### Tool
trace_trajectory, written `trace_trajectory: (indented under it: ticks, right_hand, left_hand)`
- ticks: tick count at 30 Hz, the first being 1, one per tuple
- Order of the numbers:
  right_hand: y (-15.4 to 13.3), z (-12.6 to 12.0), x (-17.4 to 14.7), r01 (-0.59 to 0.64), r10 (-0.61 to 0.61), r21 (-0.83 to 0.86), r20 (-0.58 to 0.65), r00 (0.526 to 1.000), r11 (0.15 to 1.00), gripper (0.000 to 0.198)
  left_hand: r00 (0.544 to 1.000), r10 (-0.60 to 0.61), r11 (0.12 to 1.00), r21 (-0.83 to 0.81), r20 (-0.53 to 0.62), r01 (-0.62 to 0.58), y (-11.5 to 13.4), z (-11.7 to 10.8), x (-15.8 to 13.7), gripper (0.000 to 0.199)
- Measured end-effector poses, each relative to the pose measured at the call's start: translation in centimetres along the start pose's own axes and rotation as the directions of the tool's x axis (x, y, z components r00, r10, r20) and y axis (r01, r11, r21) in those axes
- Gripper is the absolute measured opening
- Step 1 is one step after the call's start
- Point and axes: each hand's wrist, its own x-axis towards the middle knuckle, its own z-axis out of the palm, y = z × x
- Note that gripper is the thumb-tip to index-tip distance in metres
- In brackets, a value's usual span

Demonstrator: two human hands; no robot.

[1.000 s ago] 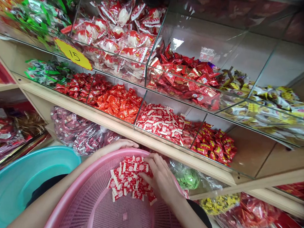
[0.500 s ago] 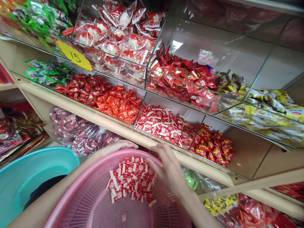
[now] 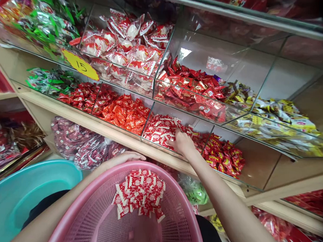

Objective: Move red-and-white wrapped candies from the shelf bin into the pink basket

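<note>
My left hand point(image 3: 127, 158) curls round the far rim of a pink mesh basket point(image 3: 72, 212), the forearm along its left side. Inside the basket lies a small heap of red-and-white wrapped candies point(image 3: 141, 192). My right hand point(image 3: 184, 142) reaches into a glass-fronted shelf compartment, at the right part of a pile of the same red-and-white candies point(image 3: 159, 128). Its thumb stands apart from the other fingers, which point down at the pile and are partly hidden. No candy is visible in that hand.
Orange-red candies point(image 3: 126, 112) fill the compartment to the left, red-and-yellow ones point(image 3: 224, 153) the right. Above is a glass-fronted shelf with larger wrapped sweets point(image 3: 124, 57) and a yellow price tag point(image 3: 80, 65) reading 15. A turquoise basin point(image 3: 53, 173) stands lower left.
My right hand has left the basket's area and moved up and forward into the red-and-white candy compartment. My left hand stays at the rim. The heap in the basket looks the same.
</note>
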Motion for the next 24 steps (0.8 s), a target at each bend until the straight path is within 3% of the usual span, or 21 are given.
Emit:
trace_trajectory:
  ticks: [5,12,18,20,24]
  right_hand:
    - [0.1,0.5,0.3,0.013,-0.013,0.005,-0.02,1.0,1.0,0.044]
    - [0.9,0.7,-0.4,0.073,-0.07,0.017,-0.136,0.988,0.997,0.042]
    - [1.7,1.2,-0.8,0.158,-0.128,0.099,-0.258,0.958,0.983,0.025]
    - [1.8,1.1,-1.5,0.222,-0.144,0.17,-0.381,0.913,0.96,0.022]
    - [1.1,1.5,-4.8,0.499,-0.217,0.312,-0.63,0.746,0.809,0.019]
  left_hand:
    - [0.999,-0.037,0.998,0.046,-0.005,0.037,1.2,0.5,0.1,0.034]
    - [1.0,0.028,0.992,0.122,0.011,-0.029,0.1,-0.3,0.3,0.032]
    - [1.0,0.026,0.99,0.139,-0.004,-0.025,0.1,-0.1,0.5,0.033]
    - [0.999,0.032,0.989,0.146,0.009,-0.033,-0.1,-0.3,0.4,0.033]
    - [0.998,0.052,0.984,0.167,0.046,-0.059,-0.4,-0.5,0.4,0.035]
